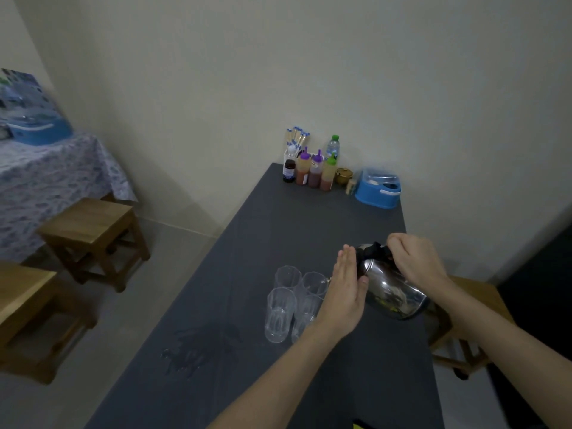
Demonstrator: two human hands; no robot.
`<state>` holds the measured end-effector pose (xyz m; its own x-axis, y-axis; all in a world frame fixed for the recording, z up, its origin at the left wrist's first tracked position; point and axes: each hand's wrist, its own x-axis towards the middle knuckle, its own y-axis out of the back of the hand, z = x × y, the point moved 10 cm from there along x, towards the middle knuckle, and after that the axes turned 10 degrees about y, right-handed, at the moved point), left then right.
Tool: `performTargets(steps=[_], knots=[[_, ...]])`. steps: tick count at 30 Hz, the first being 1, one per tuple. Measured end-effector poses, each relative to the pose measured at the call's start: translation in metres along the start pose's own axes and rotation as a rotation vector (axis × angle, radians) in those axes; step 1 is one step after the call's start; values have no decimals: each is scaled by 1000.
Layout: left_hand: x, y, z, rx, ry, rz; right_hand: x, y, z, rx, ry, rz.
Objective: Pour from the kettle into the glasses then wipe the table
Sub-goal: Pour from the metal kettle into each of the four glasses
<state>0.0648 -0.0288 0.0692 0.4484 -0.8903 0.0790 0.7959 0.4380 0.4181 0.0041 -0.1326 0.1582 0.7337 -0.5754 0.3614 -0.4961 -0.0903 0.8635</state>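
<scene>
A shiny steel kettle point(393, 289) with a black lid is tilted to the left over the dark grey table point(278, 230). My right hand point(414, 261) grips its black handle at the top. My left hand point(346, 289) lies flat with straight fingers against the kettle's lid end, near the spout. Several clear glasses point(281, 314) stand together just left of the kettle; the spout points at the back right glass point(314, 283). A wet patch of spilled water point(192, 351) spreads on the table near its left edge.
Sauce bottles point(315, 173), a chopstick holder point(295, 140), a small brass pot point(344, 176) and a blue box point(377, 190) stand at the table's far end by the wall. Wooden stools point(93, 236) stand on the floor at left and right point(476, 305).
</scene>
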Motion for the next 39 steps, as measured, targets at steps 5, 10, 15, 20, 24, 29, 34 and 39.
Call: performTargets(steps=[5,10,15,20,24,29,34,39], knots=[[1,1,0,1,3,4,1,-1,3,4,-1,7],[1,1,-1,-7,-4,12,1,1,-3,-20,16,1],[0,1,0,-15,-2,8,2,4,-14,-22,55,-9],[1,4,-2,-15,8,19,5,5,-19,-32,86,-3],[0,6,0,-12,1,27,5,6,-20,-34,83,3],[0,6,0,-4,5,21,5,4,-19,-39,80,-14],[1,4,1,3,5,23,5,6,-20,-37,87,-18],[1,3,3,1,-2,15,4,10,-23,-22,96,-12]])
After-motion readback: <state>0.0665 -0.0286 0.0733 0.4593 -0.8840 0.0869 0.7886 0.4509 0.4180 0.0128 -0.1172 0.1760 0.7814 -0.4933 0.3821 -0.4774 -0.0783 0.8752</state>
